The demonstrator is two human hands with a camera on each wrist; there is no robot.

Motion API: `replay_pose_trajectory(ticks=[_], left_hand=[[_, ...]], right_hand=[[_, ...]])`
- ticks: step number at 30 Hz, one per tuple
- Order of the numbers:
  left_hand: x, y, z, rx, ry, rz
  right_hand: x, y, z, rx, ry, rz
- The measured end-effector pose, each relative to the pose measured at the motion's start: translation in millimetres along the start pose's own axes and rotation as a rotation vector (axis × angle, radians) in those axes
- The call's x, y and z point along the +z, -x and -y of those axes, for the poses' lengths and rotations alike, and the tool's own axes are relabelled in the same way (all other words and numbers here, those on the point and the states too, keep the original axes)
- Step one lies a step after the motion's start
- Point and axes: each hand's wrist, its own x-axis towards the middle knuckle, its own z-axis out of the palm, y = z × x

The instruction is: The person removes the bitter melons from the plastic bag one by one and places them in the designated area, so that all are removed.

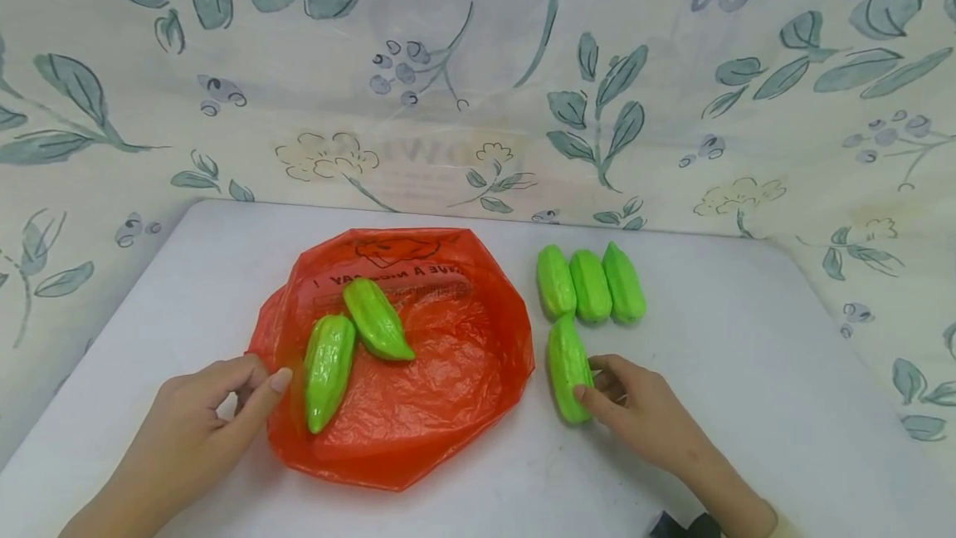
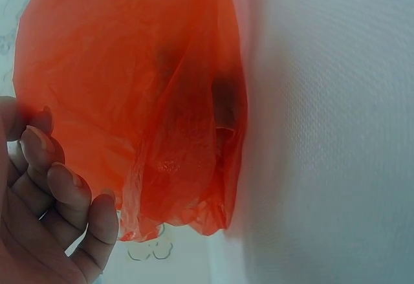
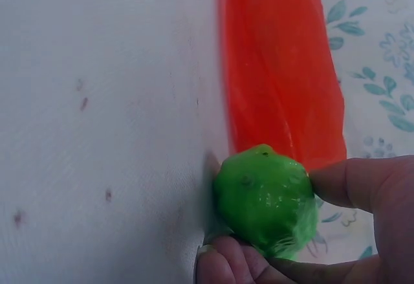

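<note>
Head cam: left hand (image 1: 197,422) pinches the left rim of a red plastic bag (image 1: 456,388), right hand (image 1: 635,413) has a green veggie (image 1: 566,368) between thumb and fingers, just right of the bag. Two bagged veggies (image 1: 329,372) lie inside (both leftish). Row of three (image 1: 592,285) sits nearer the far edge; white surface (image 1: 754,372) stretches wide rightward.

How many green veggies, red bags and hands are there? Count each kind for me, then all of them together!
Red bag: 1
Green vegetables: 6 (2 in the bag, 4 beside it)
Hands: 2 (left hand, right hand)
Total: 9
</note>
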Motion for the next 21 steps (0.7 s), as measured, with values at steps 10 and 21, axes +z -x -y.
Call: replay_pose_trajectory(ticks=[10,21], left_hand=[[0.6,0.2,0.3,0.01,0.008,-0.003],[0.0,-0.3,-0.6,-0.009,0.004,0.006]], right_hand=[[0.1,-0.9,-1.7,-0.004,0.011,-0.016],[-0.9,-1.0,-1.7,-0.012,0.007,-0.01]])
